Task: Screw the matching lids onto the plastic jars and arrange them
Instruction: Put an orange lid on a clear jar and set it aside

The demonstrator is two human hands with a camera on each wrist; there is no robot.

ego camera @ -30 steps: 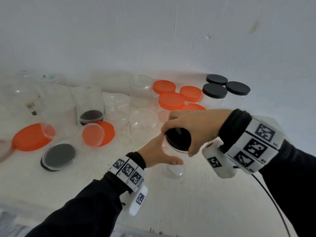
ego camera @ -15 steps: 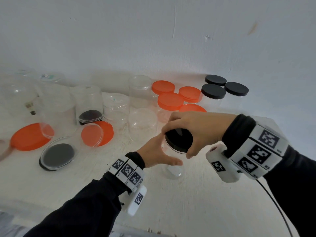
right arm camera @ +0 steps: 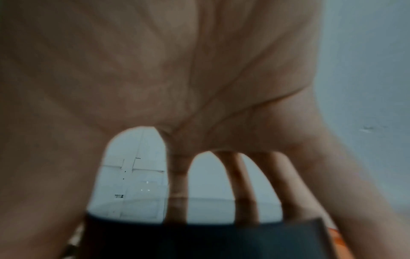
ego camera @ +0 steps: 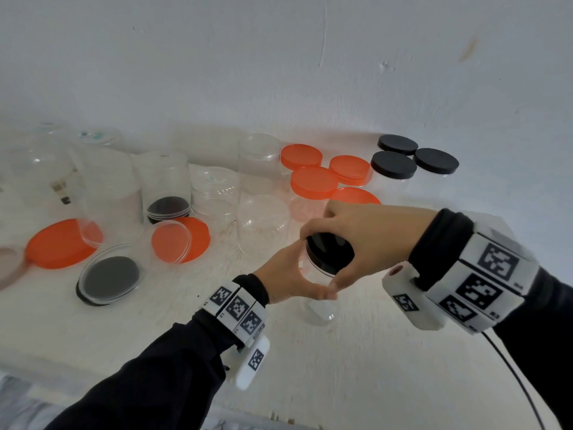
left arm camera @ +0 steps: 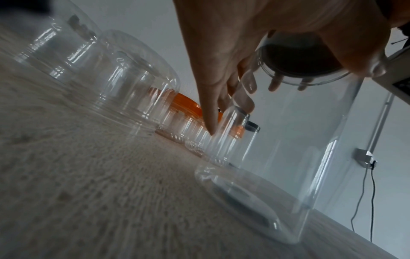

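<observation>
The right hand (ego camera: 366, 234) arched over the black lid (ego camera: 329, 254), its fingers (right arm camera: 179, 177) and thumb curled down around the rim, grasping it from above. The lid sat on the mouth of a clear plastic jar (left arm camera: 288, 149) that stood upright on the white desk (ego camera: 341, 383), near its front and apart from the others. The left hand (ego camera: 291, 277) wrapped the jar's upper wall just under the lid, thumb at the front and fingers (left arm camera: 248, 91) seen through the plastic behind, gripping it steady.

The step in hand looked like tightening the lid. To do it well, the lid wanted to be kept level on the threads, since a tilted start would likely cross-thread; the left hand should hold firm without squeezing, as thin clear walls probably flex and could pinch the neck out of round. Turning with the fingertips around the rim, regripping between turns, should seat it snugly.

Beyond the hands, toward the wall, stood jars already capped with orange lids (ego camera: 313, 181) and black lids (ego camera: 393, 164); to the left were open jars (ego camera: 164, 178) and loose lids lying flat, among them an orange one (ego camera: 59, 243)
</observation>
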